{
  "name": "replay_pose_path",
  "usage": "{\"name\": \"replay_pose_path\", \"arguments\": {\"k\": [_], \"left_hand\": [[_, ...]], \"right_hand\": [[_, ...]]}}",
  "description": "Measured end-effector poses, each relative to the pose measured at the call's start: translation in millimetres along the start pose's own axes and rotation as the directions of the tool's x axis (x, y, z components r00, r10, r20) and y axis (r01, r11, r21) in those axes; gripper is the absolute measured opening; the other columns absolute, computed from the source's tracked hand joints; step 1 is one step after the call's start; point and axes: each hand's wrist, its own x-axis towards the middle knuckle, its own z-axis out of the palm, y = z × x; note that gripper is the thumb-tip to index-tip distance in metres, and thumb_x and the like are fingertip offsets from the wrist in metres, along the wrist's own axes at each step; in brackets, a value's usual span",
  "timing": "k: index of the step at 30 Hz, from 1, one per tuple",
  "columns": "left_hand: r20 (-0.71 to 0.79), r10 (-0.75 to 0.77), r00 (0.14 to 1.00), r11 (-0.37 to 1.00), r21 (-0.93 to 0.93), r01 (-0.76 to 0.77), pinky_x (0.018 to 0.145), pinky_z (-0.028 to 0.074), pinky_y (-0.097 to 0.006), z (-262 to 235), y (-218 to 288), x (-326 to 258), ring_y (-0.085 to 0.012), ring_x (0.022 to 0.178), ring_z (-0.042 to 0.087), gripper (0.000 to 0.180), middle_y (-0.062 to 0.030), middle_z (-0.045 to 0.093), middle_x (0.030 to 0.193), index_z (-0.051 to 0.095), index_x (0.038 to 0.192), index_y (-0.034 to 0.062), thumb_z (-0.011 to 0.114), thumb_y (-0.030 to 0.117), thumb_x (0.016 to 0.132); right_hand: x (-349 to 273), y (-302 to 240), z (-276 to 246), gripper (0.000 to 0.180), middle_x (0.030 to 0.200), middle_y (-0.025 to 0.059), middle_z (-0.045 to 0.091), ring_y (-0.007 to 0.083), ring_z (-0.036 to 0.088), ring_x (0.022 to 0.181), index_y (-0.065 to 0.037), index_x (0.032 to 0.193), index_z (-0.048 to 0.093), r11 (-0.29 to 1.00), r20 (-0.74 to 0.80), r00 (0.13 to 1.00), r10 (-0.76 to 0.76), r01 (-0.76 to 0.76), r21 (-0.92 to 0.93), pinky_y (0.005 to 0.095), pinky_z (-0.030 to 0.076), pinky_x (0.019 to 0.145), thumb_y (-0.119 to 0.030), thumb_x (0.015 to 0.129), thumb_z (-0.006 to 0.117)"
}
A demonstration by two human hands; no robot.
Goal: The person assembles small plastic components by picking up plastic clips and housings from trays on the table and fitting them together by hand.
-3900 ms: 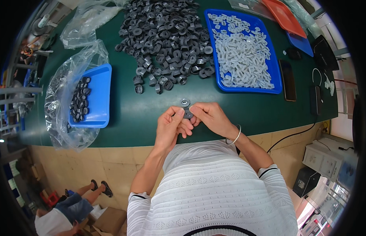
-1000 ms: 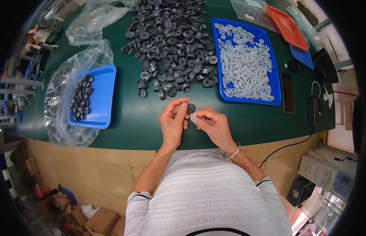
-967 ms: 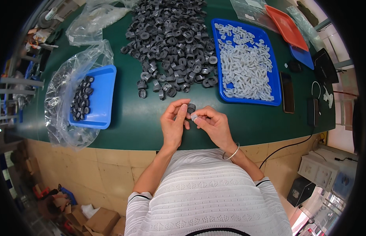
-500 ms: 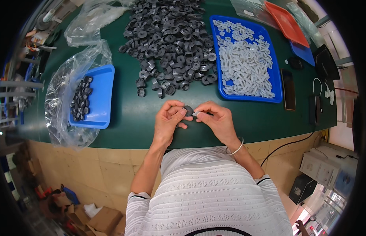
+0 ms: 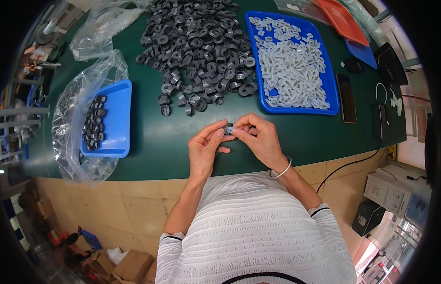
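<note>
Just above the table's near edge, my left hand (image 5: 204,147) pinches a small dark grey plastic ring-shaped part (image 5: 228,127) between thumb and fingertips. My right hand (image 5: 259,138) is closed against the other side of it. A small whitish plastic piece (image 5: 230,129) shows at the opening of the grey part, under my right fingertips, which mostly cover it. How far it sits inside cannot be made out. Beyond my hands lies a big heap of loose grey plastic parts (image 5: 197,57). To its right, a blue tray (image 5: 302,110) holds many small translucent white pieces (image 5: 291,71).
On the left a lighter blue tray (image 5: 117,118) holds several dark parts, with a clear plastic bag (image 5: 64,128) around it. At right lie a phone (image 5: 346,98), a black box-shaped device with a cable (image 5: 379,120) and an orange tray (image 5: 342,21). Cartons (image 5: 133,265) stand on the floor.
My right hand has brought the white piece against the grey part; before, they were slightly apart. My left hand still grips the grey part. The whole view has shifted slightly.
</note>
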Motion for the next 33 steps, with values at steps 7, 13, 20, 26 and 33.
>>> {"name": "replay_pose_path", "arguments": {"k": [7, 13, 20, 26, 33], "left_hand": [[-0.005, -0.006, 1.000, 0.999, -0.033, 0.005, 0.059, 0.056, -0.022, -1.8, -1.5, 0.1, -0.0201, 0.089, 0.070, 0.030, -0.0138, 0.068, 0.103, 0.059, 0.119, -0.0049, 0.061, 0.009, 0.093], [0.013, -0.003, 1.000, 1.000, -0.014, 0.003, 0.061, 0.056, -0.022, -3.1, -2.6, 2.0, -0.0202, 0.091, 0.069, 0.030, -0.0138, 0.068, 0.105, 0.059, 0.120, -0.0046, 0.061, 0.010, 0.093], [0.005, 0.015, 1.000, 1.000, 0.005, -0.015, 0.061, 0.057, -0.022, -4.3, -7.6, -0.6, -0.0186, 0.089, 0.069, 0.031, -0.0136, 0.068, 0.105, 0.059, 0.119, -0.0050, 0.062, 0.011, 0.093], [0.006, 0.037, 0.999, 0.999, 0.038, -0.037, 0.063, 0.057, -0.022, -2.9, -9.3, -1.4, -0.0182, 0.088, 0.068, 0.029, -0.0130, 0.067, 0.105, 0.060, 0.118, -0.0042, 0.061, 0.009, 0.093], [-0.027, 0.087, 0.996, 0.996, -0.021, -0.087, 0.068, 0.057, -0.023, 3.0, -8.8, 6.5, -0.0185, 0.092, 0.067, 0.026, -0.0126, 0.067, 0.105, 0.059, 0.118, -0.0035, 0.060, 0.007, 0.093]], "right_hand": [[0.2, -3.6, -1.1, 0.011, 0.080, 0.0023, 0.063, 0.0045, 0.056, 0.071, 0.003, 0.092, 0.064, 1.000, -0.030, 0.999, 0.012, -0.013, -0.025, 0.0190, 0.046, 0.060, 0.001, 0.083, 0.069], [1.1, -8.4, -3.7, 0.009, 0.080, 0.0039, 0.065, 0.0057, 0.057, 0.068, 0.001, 0.089, 0.064, 0.992, -0.029, 0.999, -0.038, 0.034, -0.118, 0.0204, 0.046, 0.058, -0.001, 0.082, 0.069], [1.2, -14.5, -4.8, 0.010, 0.077, 0.0054, 0.063, 0.0095, 0.055, 0.061, 0.001, 0.085, 0.063, 0.964, 0.019, 0.989, -0.148, 0.149, -0.218, 0.0243, 0.044, 0.055, -0.002, 0.080, 0.071], [3.5, -16.9, -5.3, 0.009, 0.076, 0.0053, 0.061, 0.0099, 0.053, 0.060, 0.001, 0.084, 0.061, 0.980, 0.086, 0.994, -0.072, 0.086, -0.178, 0.0250, 0.043, 0.054, -0.002, 0.081, 0.069], [19.5, -4.7, -5.1, 0.009, 0.079, 0.0045, 0.058, 0.0081, 0.052, 0.069, 0.001, 0.084, 0.060, 0.962, 0.084, 0.985, -0.151, 0.166, -0.216, 0.0229, 0.043, 0.061, 0.000, 0.081, 0.068]]}}
